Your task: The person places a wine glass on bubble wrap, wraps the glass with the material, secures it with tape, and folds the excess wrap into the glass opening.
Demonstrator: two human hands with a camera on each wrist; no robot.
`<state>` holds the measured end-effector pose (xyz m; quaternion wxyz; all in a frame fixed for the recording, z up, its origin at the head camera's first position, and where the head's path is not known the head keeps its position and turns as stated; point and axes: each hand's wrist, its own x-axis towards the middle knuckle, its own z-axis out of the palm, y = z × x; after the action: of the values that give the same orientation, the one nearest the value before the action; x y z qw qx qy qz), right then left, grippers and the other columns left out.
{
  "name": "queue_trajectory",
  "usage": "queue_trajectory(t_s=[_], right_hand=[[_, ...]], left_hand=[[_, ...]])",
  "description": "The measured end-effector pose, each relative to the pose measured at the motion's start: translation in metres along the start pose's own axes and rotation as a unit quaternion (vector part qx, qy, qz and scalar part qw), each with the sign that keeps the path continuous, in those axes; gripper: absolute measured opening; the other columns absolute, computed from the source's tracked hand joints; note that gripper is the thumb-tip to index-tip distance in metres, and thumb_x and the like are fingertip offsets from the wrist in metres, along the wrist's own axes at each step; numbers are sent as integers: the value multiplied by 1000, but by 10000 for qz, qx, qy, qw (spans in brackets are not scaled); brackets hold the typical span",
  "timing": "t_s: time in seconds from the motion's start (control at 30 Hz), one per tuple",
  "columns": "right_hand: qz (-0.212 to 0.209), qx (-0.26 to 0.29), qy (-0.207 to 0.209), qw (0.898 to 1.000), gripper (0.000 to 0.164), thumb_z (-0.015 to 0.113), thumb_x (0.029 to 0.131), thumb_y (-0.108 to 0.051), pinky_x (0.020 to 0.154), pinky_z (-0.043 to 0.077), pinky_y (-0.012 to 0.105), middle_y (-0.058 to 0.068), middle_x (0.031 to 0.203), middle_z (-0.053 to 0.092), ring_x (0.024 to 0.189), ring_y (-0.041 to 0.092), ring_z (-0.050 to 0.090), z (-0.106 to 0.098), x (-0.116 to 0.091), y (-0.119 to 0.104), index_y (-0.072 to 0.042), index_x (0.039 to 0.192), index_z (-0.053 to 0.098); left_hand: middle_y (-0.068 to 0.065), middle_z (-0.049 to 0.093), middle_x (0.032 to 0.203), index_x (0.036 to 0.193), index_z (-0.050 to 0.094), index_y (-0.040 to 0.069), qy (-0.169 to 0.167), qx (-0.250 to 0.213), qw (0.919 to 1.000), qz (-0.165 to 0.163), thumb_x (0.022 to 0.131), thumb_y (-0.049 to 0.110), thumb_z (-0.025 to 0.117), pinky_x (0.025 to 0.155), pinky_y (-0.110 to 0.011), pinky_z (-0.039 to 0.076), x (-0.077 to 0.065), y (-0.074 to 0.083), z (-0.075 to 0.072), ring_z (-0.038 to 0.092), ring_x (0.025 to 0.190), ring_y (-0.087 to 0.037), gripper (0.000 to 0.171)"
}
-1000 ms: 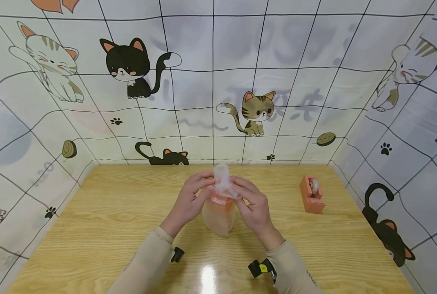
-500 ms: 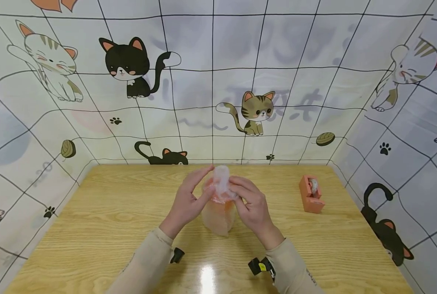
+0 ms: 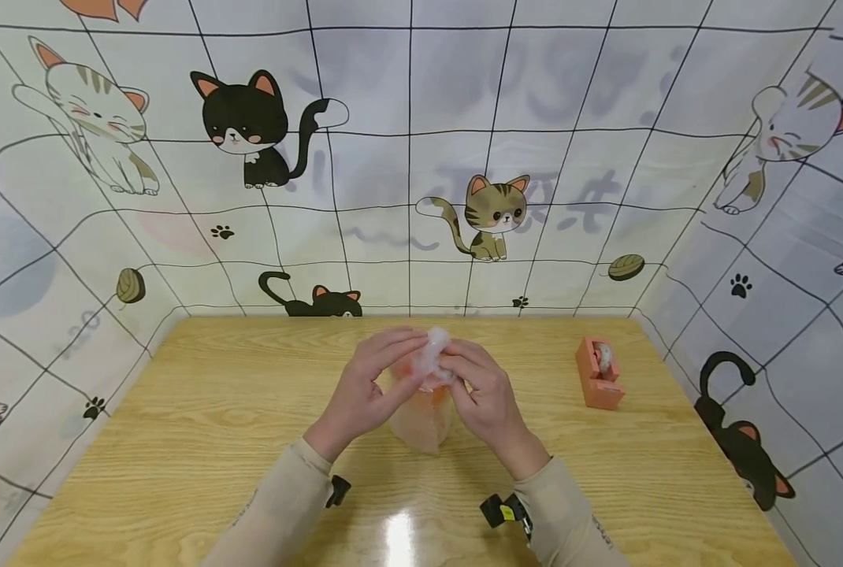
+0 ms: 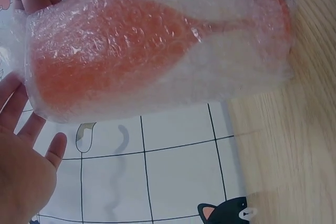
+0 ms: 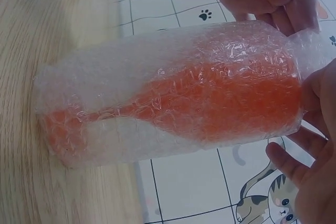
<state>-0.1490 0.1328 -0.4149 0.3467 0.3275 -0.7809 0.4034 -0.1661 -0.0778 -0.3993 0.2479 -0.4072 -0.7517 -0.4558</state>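
Observation:
An orange-red stemmed glass (image 5: pixel 220 98), rolled in clear bubble wrap (image 4: pixel 220 72), stands upright on the table with its bowl uppermost. Above the bowl the loose end of the wrap is bunched into a whitish tuft (image 3: pixel 432 350). My left hand (image 3: pixel 368 382) reaches round the tuft's left side, fingers over it and thumb on the near side, pinching the wrap. From the right, my right hand (image 3: pixel 488 394) pinches the same bunched plastic between thumb and fingers. In the head view the hands partly cover the wrapped glass.
A pink tape dispenser (image 3: pixel 599 374) with a roll of tape stands on the right of the wooden table (image 3: pixel 216 409). Cat-printed cloth walls (image 3: pixel 365 173) rise behind the table and on both sides. A small black camera (image 3: pixel 503 512) sits at the right wrist.
My left fingers were lifted off the tuft half a second ago and have closed back over it. The tuft now tips to the right and sits lower. The glass and tape dispenser stayed put.

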Motion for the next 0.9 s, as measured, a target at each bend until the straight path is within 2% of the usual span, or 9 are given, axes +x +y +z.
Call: queue_trajectory(t_s=[0.1,0.2,0.5,0.73,0.83,0.9], right_hand=[[-6,-7,31,10000,19,68,87,12,99,55,39,14,117,74,115,34,66,1,0,2,1,99,77],[23,6,46,10000,19,69,87,12,98,56,39,14,117,74,115,35,67,1,-1,2,0,99,77],[21,229,17,9997,29,69,86,14,101,53,24,15,122,72,114,34,68,-4,-2,3,1,112,76],[150,649,-209,9976,54,66,86,9,89,59,33,19,142,60,120,29,64,-12,-2,4,3,139,58],[0,663,-331,9973,61,68,85,6,96,56,30,19,145,58,128,27,61,-13,0,4,2,144,55],[-110,689,-353,9969,59,70,84,7,102,52,26,19,144,59,130,26,60,-13,0,5,2,142,58]], left_hand=[[-7,69,135,130,71,10,-62,132,9999,-65,88,10,79,110,-54,41,-1,0,-2,56,133,-30,43],[-5,70,133,128,72,11,-104,215,9997,-53,87,13,81,110,-54,41,1,1,-4,57,133,-30,42],[-5,74,125,121,76,10,-121,450,9989,90,88,13,82,105,-52,41,4,1,-6,60,127,-32,34],[-2,77,117,117,79,9,-27,688,9974,201,86,13,83,103,-50,44,5,1,-8,62,121,-29,31],[-3,77,116,116,79,8,-35,671,9975,221,86,13,83,103,-49,45,4,1,-8,64,118,-28,30],[-3,77,115,115,79,8,-41,659,9975,240,87,12,83,102,-48,46,4,1,-8,65,115,-26,29]])
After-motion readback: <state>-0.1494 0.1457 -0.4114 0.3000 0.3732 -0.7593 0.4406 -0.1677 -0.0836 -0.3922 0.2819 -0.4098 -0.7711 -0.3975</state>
